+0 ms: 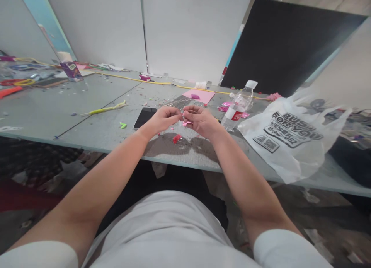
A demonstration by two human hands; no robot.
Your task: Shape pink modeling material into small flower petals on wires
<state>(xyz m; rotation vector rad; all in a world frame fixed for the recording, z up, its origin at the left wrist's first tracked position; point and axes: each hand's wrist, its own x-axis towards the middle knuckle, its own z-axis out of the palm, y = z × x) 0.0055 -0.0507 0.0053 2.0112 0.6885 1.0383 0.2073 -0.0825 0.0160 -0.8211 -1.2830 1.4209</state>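
Observation:
Above the grey table, my left hand (166, 118) and my right hand (201, 122) meet fingertip to fingertip. Both are closed in a pinch, and whatever sits between them is too small and too covered by fingers to name. A thin pink piece (188, 123) shows just under the right fingers; whether they touch it I cannot tell. Below the hands lies a crumpled red piece (176, 138) with fine, shiny strands beside it. Close to my left hand rests a dark phone (144, 117), and behind both hands is a bundle of thin clear strips (180, 102).
To the right stand a clear plastic bottle (239, 105) and a white plastic bag (295, 138). A pink sheet (205, 96) lies behind my hands. Leftward are green bits (123, 125), a yellow-green twisted strand (107, 110) and a purple box (72, 71). A yellow cable (124, 77) crosses the back.

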